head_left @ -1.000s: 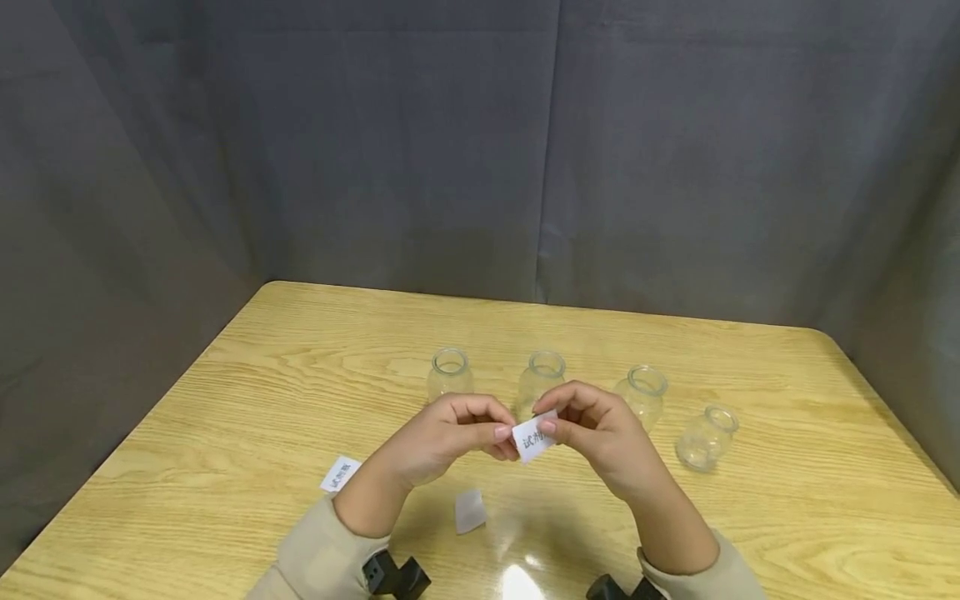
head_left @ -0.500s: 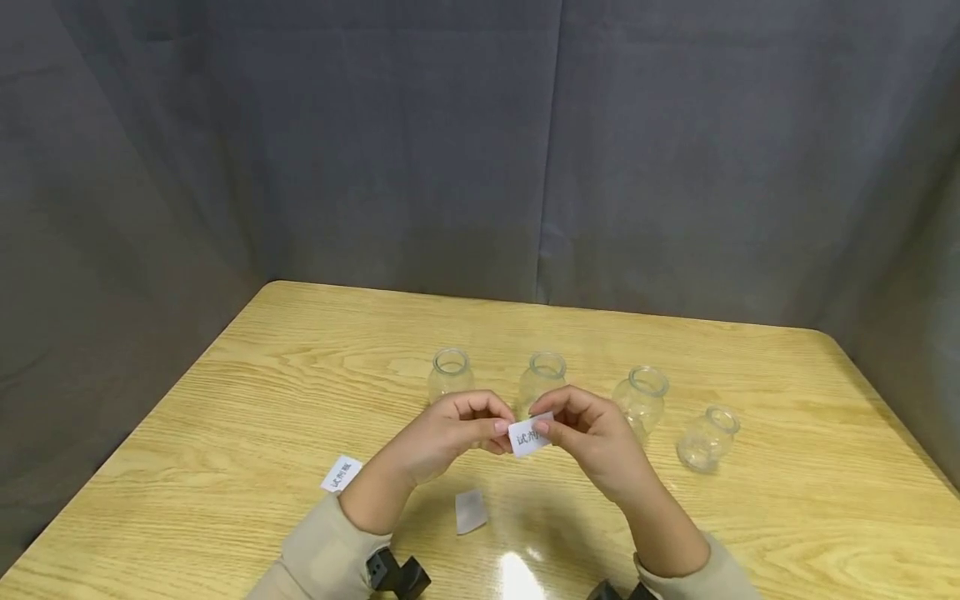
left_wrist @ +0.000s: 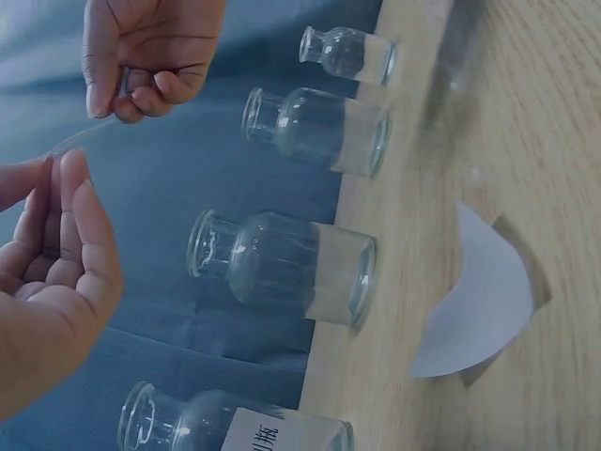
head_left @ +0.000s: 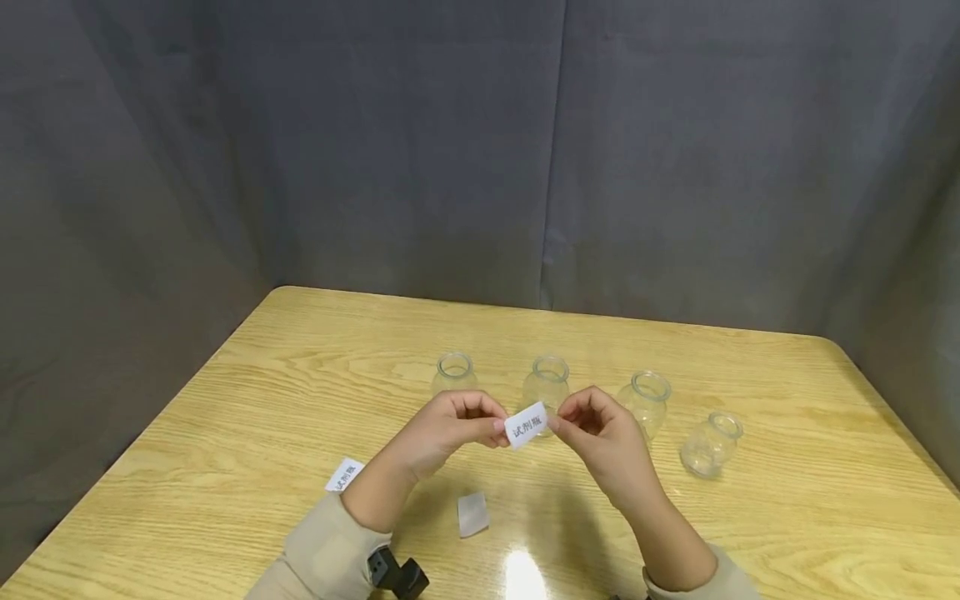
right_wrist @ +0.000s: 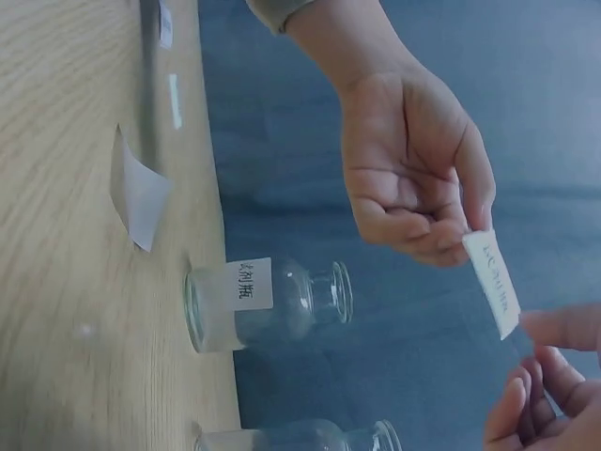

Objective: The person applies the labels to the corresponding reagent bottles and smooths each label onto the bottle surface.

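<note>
A small white label [head_left: 526, 424] with black printed characters is held up between both hands, above the table and in front of the jars. My left hand [head_left: 453, 433] pinches its left end between thumb and fingers. At the opposite end, the thumb and forefinger of my right hand [head_left: 603, 442] pinch the corner. Edge-on, the label looks like a thin line in the left wrist view. Behind the hands stand clear glass jars: the leftmost jar [head_left: 454, 375], a second jar [head_left: 546, 383], a third jar [head_left: 645, 404] and a smaller jar [head_left: 708, 446]. The leftmost wears a label [right_wrist: 249, 285].
On the wooden table [head_left: 225, 433], a curled piece of blank paper [head_left: 472, 514] lies between the forearms. Another printed label [head_left: 344, 474] lies by the left forearm, partly covered by it. A grey curtain [head_left: 420, 150] hangs behind the table.
My right hand has slid outward to the label's right edge, so the whole print now shows. The label has shifted slightly left, with my left hand still pinching it.
</note>
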